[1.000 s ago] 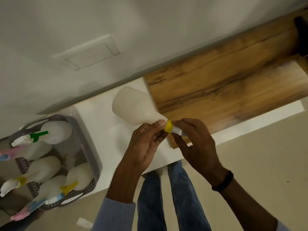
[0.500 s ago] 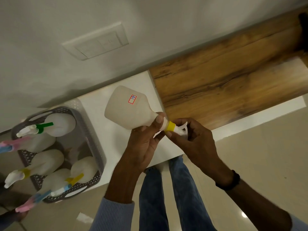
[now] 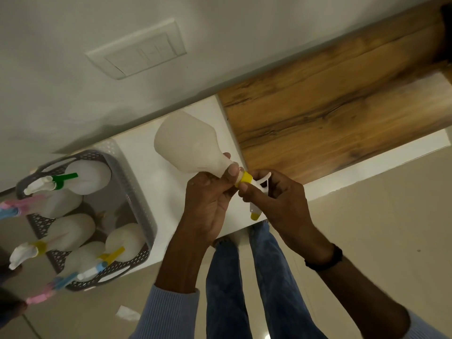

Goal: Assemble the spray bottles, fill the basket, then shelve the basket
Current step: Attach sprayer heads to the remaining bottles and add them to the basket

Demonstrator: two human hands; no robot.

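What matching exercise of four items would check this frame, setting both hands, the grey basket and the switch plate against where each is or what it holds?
Column one:
1. left hand
2. right hand
3. grey basket
4. switch plate

Column two:
A. on the wall
B. grips the white bottle at its neck
C. holds assembled spray bottles
D. grips the trigger head at its yellow collar

Pairs: 1-B; 2-D; 3-C; 4-A.
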